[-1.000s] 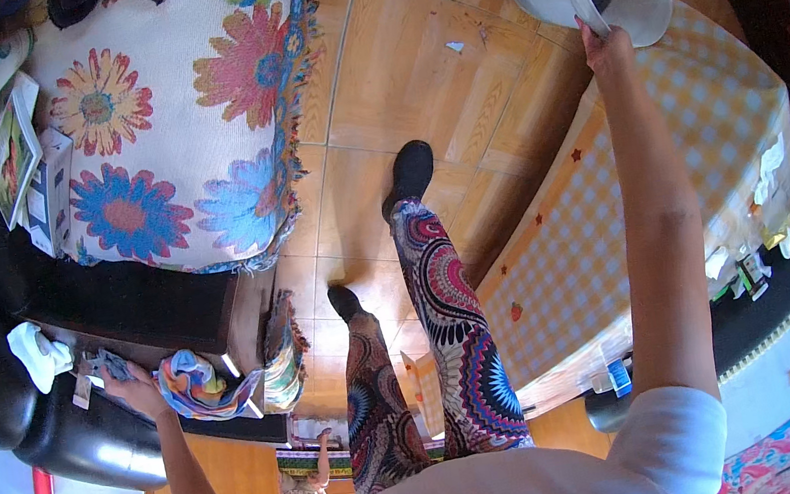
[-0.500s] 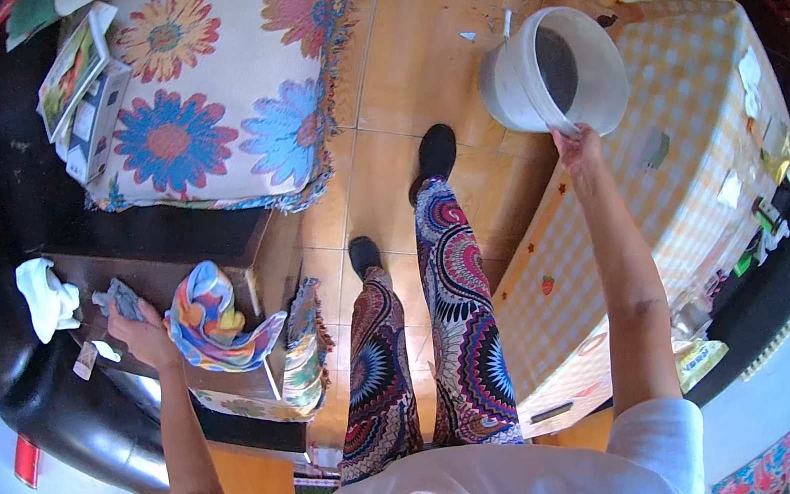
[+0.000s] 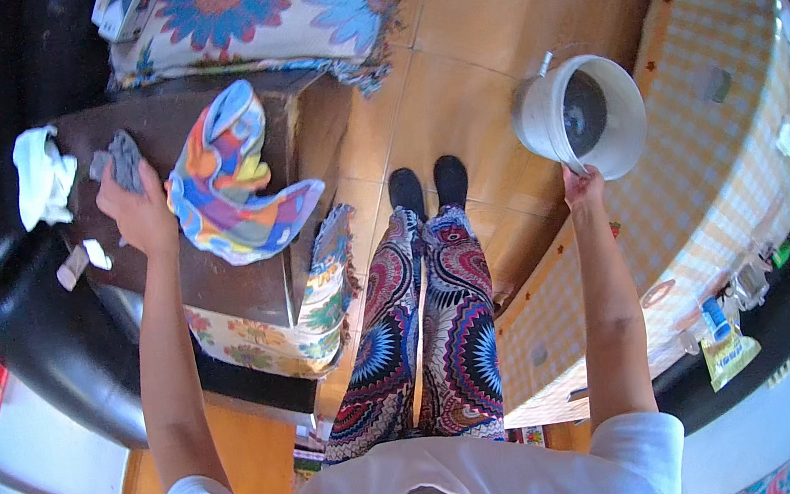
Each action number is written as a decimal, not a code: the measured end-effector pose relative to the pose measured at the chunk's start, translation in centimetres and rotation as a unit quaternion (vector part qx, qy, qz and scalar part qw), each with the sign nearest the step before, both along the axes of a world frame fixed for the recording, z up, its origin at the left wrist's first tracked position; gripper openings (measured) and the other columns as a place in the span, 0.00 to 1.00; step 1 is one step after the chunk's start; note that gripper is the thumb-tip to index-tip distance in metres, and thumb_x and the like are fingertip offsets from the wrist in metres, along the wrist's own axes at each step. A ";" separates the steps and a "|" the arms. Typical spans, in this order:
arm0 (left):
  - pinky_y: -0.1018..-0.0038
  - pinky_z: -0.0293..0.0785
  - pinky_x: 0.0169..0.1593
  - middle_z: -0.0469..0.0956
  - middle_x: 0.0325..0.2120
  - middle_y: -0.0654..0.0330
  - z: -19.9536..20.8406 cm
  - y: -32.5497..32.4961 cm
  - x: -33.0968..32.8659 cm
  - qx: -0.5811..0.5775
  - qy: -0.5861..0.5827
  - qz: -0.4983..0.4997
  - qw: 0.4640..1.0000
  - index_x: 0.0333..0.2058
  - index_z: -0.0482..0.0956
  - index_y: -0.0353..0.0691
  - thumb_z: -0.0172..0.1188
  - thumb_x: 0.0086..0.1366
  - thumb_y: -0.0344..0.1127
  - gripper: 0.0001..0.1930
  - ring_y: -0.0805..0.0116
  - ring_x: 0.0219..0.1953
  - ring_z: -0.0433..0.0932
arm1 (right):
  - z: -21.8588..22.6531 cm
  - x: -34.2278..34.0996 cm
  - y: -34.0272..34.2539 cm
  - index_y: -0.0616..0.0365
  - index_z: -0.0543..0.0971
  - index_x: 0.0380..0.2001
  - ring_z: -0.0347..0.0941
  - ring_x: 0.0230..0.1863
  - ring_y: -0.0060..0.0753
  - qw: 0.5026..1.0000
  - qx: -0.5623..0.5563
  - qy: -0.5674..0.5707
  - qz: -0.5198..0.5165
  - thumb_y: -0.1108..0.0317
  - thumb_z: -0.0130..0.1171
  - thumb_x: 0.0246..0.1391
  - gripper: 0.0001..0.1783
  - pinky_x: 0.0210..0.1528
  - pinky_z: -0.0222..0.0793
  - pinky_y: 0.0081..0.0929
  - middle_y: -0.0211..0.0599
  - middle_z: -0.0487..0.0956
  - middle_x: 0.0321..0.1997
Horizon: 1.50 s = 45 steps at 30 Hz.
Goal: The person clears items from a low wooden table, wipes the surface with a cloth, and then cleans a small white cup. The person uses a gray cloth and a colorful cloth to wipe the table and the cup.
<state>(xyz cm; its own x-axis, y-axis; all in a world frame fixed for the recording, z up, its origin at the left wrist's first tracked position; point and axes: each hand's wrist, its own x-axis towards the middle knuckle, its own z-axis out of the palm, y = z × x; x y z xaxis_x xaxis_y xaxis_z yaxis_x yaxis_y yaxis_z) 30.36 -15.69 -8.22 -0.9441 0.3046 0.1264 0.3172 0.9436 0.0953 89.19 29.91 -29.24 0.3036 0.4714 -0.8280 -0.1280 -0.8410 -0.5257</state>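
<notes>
My left hand (image 3: 139, 204) is closed around a bunched grey cloth (image 3: 118, 161) over a dark brown tabletop (image 3: 219, 290). Right beside that hand lies a crumpled multicoloured cloth (image 3: 231, 194); I cannot tell whether my fingers touch it. A white cloth (image 3: 44, 177) rests to the left, with small white and brownish scraps (image 3: 84, 260) below it. My right hand (image 3: 584, 184) grips the near rim of a white plastic bucket (image 3: 547, 119). The bucket is tilted toward the right and holds dark, greyish water (image 3: 584, 109).
A flowered, fringed cover (image 3: 286, 45) spreads over furniture at the far left. Black sofa seats (image 3: 41, 317) stand along the left. To the right runs a table under a yellow checked cloth (image 3: 681, 197), with packets (image 3: 732, 356) along its edge. Tiled floor (image 3: 459, 56) lies between them.
My view has shifted, and my feet now stand side by side, the left one having come up level with the right. Both hands keep their holds on the grey cloth and the bucket.
</notes>
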 end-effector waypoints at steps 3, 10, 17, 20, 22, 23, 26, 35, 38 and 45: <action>0.53 0.71 0.59 0.69 0.57 0.44 0.7 -1.9 0.3 -0.014 0.036 -0.022 0.999 0.63 0.68 0.40 0.61 0.69 0.55 0.32 0.41 0.60 0.70 | -0.3 -1.1 -4.7 0.77 0.69 0.54 0.75 0.61 0.60 0.995 0.055 0.082 -0.023 0.71 0.42 0.66 0.20 0.66 0.75 0.55 0.59 0.76 0.60; 0.52 0.73 0.57 0.69 0.56 0.44 0.9 -1.8 0.5 0.001 0.005 0.025 1.000 0.63 0.68 0.47 0.61 0.67 0.58 0.33 0.40 0.58 0.73 | -4.0 4.5 -8.6 0.72 0.74 0.54 0.77 0.59 0.54 0.991 -0.084 0.096 -0.027 0.74 0.38 0.69 0.19 0.67 0.74 0.52 0.55 0.80 0.57; 0.55 0.72 0.58 0.72 0.52 0.44 -1.1 -3.4 -0.9 0.120 -0.002 -0.007 0.993 0.61 0.71 0.45 0.64 0.67 0.54 0.30 0.40 0.54 0.75 | -6.9 8.5 -10.9 0.70 0.74 0.52 0.82 0.50 0.50 0.987 -0.114 0.113 -0.024 0.67 0.39 0.74 0.19 0.56 0.84 0.45 0.52 0.83 0.52; 0.61 0.71 0.58 0.78 0.47 0.44 -0.9 -6.1 -1.3 0.212 0.011 -0.015 0.977 0.56 0.76 0.36 0.66 0.66 0.49 0.27 0.47 0.52 0.78 | -3.0 5.4 -11.3 0.69 0.73 0.55 0.80 0.55 0.49 0.979 -0.192 0.037 0.054 0.64 0.46 0.73 0.19 0.58 0.82 0.43 0.52 0.75 0.64; 0.63 0.72 0.58 0.80 0.46 0.45 -1.1 -6.5 -0.5 0.334 -0.020 0.071 0.940 0.54 0.76 0.33 0.66 0.66 0.47 0.26 0.52 0.50 0.79 | 0.0 3.0 -11.1 0.66 0.73 0.58 0.79 0.57 0.48 0.956 -0.267 -0.079 0.091 0.63 0.50 0.72 0.19 0.61 0.79 0.42 0.49 0.71 0.69; 0.65 0.73 0.57 0.80 0.46 0.45 0.3 -7.5 1.3 0.311 0.022 0.097 0.945 0.54 0.76 0.31 0.66 0.66 0.47 0.26 0.56 0.49 0.79 | 3.8 -0.2 -12.5 0.60 0.73 0.62 0.77 0.58 0.44 0.925 -0.233 -0.126 0.271 0.63 0.56 0.69 0.22 0.61 0.73 0.39 0.45 0.69 0.70; 0.66 0.73 0.58 0.80 0.48 0.52 3.4 -9.3 5.5 0.419 0.003 0.171 0.892 0.57 0.74 0.33 0.65 0.69 0.45 0.26 0.59 0.49 0.79 | 10.0 -4.9 -15.1 0.56 0.73 0.63 0.75 0.58 0.40 0.713 0.180 -0.131 0.665 0.65 0.59 0.67 0.23 0.60 0.69 0.38 0.42 0.72 0.66; 0.56 0.68 0.66 0.72 0.63 0.57 11.3 -13.6 19.1 0.694 -0.223 0.411 0.547 0.67 0.67 0.41 0.54 0.74 0.56 0.32 0.60 0.63 0.72 | 29.9 -34.6 -31.2 0.54 0.77 0.61 0.68 0.65 0.48 0.386 0.422 0.244 0.783 0.53 0.64 0.59 0.30 0.64 0.67 0.44 0.47 0.74 0.66; 0.63 0.65 0.67 0.70 0.65 0.56 14.7 -12.8 22.2 0.769 -0.316 0.304 0.465 0.69 0.62 0.41 0.57 0.74 0.50 0.32 0.59 0.65 0.70 | 33.1 -36.6 -37.3 0.54 0.67 0.71 0.66 0.69 0.48 0.348 0.460 0.334 0.745 0.48 0.69 0.52 0.46 0.68 0.63 0.45 0.51 0.69 0.69; 0.71 0.72 0.57 0.71 0.53 0.57 17.3 -12.8 22.0 0.586 -0.269 0.306 0.701 0.61 0.65 0.39 0.63 0.71 0.32 0.24 0.69 0.53 0.74 | 35.0 -35.3 -41.1 0.60 0.70 0.64 0.70 0.63 0.45 0.496 0.347 0.300 0.737 0.70 0.64 0.47 0.37 0.69 0.63 0.40 0.47 0.73 0.63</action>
